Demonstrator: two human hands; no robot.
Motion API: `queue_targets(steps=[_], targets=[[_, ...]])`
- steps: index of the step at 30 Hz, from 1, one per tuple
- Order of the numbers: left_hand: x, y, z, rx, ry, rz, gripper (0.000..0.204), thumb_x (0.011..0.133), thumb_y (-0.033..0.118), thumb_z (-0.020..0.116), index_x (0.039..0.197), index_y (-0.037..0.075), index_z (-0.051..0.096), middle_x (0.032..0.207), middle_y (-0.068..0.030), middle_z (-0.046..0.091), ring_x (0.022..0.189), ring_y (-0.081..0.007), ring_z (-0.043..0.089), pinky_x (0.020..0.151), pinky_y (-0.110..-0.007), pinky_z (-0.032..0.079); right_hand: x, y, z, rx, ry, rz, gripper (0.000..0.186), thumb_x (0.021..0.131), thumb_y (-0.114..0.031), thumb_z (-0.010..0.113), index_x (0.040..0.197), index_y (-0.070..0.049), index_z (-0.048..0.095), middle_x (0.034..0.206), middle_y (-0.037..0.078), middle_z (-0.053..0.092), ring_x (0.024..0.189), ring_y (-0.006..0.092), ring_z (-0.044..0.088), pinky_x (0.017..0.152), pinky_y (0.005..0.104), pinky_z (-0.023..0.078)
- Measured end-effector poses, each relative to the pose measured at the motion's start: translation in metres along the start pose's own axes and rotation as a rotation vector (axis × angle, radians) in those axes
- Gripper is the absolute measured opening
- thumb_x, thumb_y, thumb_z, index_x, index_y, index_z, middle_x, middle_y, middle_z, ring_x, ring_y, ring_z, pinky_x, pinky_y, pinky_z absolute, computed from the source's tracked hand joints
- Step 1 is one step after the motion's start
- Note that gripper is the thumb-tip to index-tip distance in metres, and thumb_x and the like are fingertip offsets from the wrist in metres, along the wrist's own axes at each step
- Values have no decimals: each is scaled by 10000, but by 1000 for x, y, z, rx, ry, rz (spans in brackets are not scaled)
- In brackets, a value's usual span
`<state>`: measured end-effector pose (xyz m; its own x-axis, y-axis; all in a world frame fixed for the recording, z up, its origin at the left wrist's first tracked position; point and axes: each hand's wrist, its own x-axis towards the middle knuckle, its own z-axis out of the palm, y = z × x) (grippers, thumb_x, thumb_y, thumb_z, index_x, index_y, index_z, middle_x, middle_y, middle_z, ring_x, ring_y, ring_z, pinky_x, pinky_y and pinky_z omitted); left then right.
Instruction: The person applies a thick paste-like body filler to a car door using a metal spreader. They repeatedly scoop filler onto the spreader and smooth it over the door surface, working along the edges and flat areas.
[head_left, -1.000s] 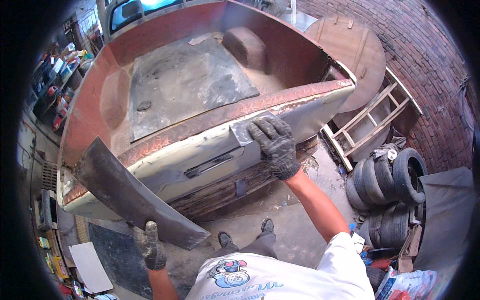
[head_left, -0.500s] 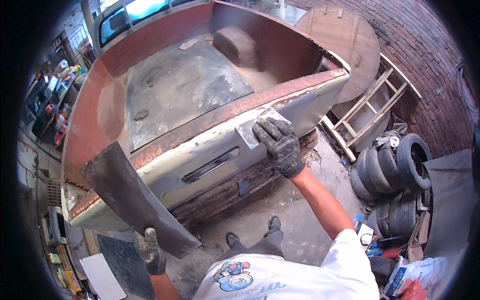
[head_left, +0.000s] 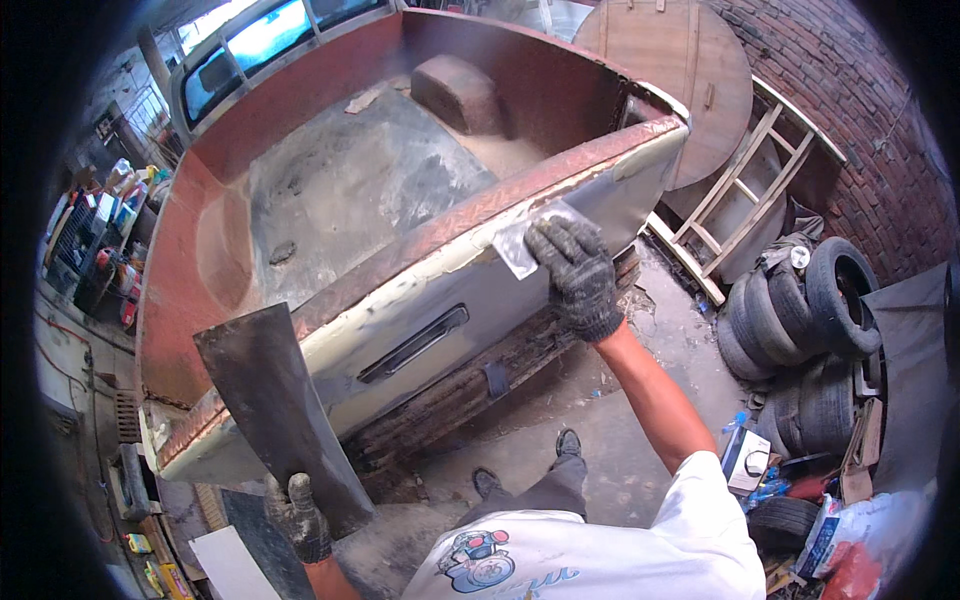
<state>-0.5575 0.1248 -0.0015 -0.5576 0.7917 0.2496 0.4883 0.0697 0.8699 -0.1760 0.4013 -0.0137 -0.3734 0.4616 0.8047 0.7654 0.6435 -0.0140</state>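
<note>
Dully dark panel (head_left: 272,375), left fingers (head_left: 301,490) gripping it, right fingers (head_left: 561,240) flat on shiny sheet (head_left: 514,247)

Stained dark-grey knit gloves (head_left: 588,295) with ribbed cuffs cover left hand (head_left: 298,518) and right hand (head_left: 574,268); white short-sleeved shirt (head_left: 650,540), goggled cartoon (head_left: 480,563), blue script (head_left: 540,580); dark trousers (head_left: 553,490), dark shoes (head_left: 568,443).

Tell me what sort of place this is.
Probably a vehicle body-repair workshop: a worn pickup bed takes up much of the view, its tailgate is patchy with mixed paint, and old tyres are stacked to the right.
</note>
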Motion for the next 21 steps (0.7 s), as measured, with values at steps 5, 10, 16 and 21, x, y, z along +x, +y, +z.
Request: queue_targets(steps=[5,10,16,21], targets=[[-1,-5,5,81,69,90,502,905,416,613,1138,-28,588,1037,-119,649,918,-216,595,837,-355,469,-4,19,12,21,24,19,501,688,6,553,1167,-110,638,1226,85,593,1190,289,511,1015,444,390],[-3,-7,6,131,114,2,502,902,401,618,1157,-30,586,1080,-149,636,965,-241,587,869,-376,459,-18,25,7,13,94,-26,508,702,3,554,1187,-124,633,1266,82,571,1190,282,518,1024,446,385],[-6,7,4,278,35,82,455,907,363,617,1137,-29,595,1096,-162,627,984,-260,584,889,-379,449,-13,35,19,13,87,65,448,741,16,575,1163,-122,644,1219,75,599,1145,289,535,996,454,411],[-6,15,3,164,-18,70,422,933,353,587,1127,-21,590,1070,-108,625,968,-209,564,869,-343,448,-33,19,17,-21,147,56,413,771,-38,615,1171,-137,640,1240,46,587,1166,269,523,1001,442,415]])
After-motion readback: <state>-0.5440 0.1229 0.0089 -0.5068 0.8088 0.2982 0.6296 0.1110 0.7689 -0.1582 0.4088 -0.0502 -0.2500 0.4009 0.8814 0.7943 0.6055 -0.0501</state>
